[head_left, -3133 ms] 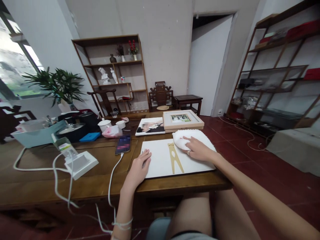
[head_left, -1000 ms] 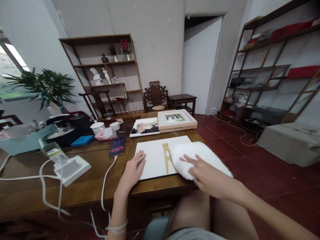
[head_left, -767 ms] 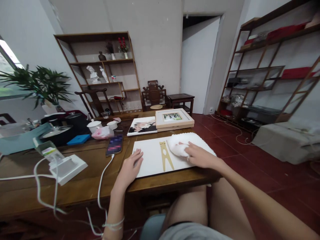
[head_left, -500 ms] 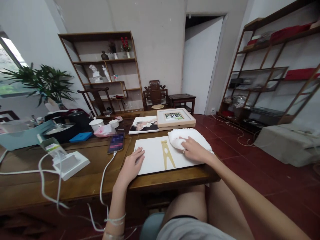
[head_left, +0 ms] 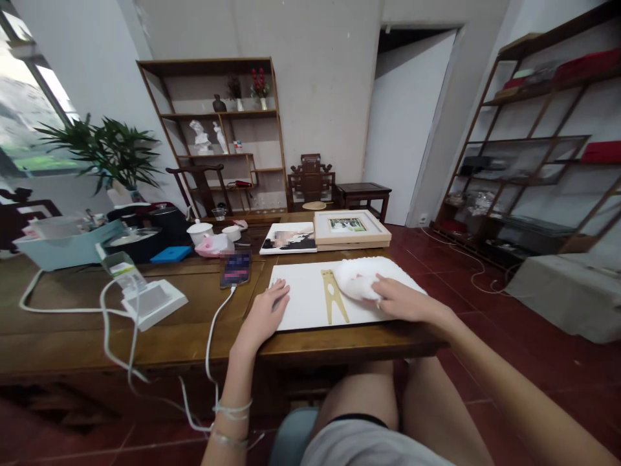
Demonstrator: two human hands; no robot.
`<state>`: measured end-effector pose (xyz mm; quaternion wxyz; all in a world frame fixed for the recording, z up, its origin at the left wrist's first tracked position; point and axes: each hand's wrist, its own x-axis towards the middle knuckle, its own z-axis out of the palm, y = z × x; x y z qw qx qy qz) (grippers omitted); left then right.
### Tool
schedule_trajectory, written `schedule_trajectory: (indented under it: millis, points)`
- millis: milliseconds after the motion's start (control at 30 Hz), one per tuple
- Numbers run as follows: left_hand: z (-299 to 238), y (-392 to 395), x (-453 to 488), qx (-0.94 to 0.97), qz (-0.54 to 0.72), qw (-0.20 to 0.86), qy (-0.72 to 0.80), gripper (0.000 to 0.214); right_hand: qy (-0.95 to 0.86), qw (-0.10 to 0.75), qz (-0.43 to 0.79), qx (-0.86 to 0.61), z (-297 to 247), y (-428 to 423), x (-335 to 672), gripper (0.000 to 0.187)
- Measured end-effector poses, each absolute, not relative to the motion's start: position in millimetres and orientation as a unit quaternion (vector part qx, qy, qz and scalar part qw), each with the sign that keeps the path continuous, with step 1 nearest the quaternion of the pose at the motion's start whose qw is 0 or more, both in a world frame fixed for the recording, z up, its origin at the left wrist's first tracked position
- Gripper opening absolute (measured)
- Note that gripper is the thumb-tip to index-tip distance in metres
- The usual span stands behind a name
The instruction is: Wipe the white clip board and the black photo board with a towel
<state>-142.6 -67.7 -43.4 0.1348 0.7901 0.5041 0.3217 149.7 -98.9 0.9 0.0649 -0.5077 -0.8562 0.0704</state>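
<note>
A white board [head_left: 305, 301] lies flat on the wooden table [head_left: 97, 336] in front of me, with a gold stand piece [head_left: 332, 296] on its middle. My left hand [head_left: 266, 315] rests open on the board's left edge, fingers flat. My right hand [head_left: 402, 301] presses a bunched white cloth [head_left: 356, 278] onto the board's right part, fingers curled over the cloth.
Behind the board lie a photo print [head_left: 290, 237] and a wood-framed picture [head_left: 350, 228]. A phone [head_left: 235, 268] with a white cable [head_left: 213, 336], a white box [head_left: 154, 302], teaware [head_left: 202, 232] and a pale blue box [head_left: 68, 244] sit to the left. Shelves line the walls.
My right hand has rubbed the cloth back and forth over the board's right part, spreading it near the table edge, then bunching it further in. My left hand stayed on the board's left edge.
</note>
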Motion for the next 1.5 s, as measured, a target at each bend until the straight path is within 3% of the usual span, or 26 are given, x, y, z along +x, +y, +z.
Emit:
schedule_trajectory:
  millis: [233,400,600,700,1000,1167,1333,1500]
  points:
    - [-44,-68,-143,0.793,0.315,0.139,0.503,0.041,-0.838,0.072,0.0,-0.541,-4,-51,135,0.018]
    - [-44,-67,-142,0.793,0.313,0.125,0.508,0.04,-0.848,0.028,-0.004,-0.53,6,-113,132,0.019]
    - [-46,-65,-143,0.799,0.314,0.112,0.501,0.039,-0.852,-0.02,0.087,-0.516,30,-172,137,0.02]
    - [-45,-67,-143,0.8,0.311,0.113,0.501,0.039,-0.846,-0.008,0.105,-0.523,33,-146,139,0.017]
    - [-45,-67,-144,0.798,0.318,0.114,0.498,0.037,-0.842,0.034,-0.001,-0.539,5,-45,117,0.024]
    - [-45,-67,-144,0.796,0.308,0.117,0.508,0.039,-0.854,0.012,0.008,-0.521,14,-80,124,0.02]
    - [-45,-67,-145,0.797,0.311,0.117,0.504,0.038,-0.865,-0.006,0.097,-0.492,34,-145,142,0.018]
    - [-45,-67,-145,0.8,0.31,0.107,0.503,0.038,-0.848,0.052,0.123,-0.513,23,-126,150,0.017]
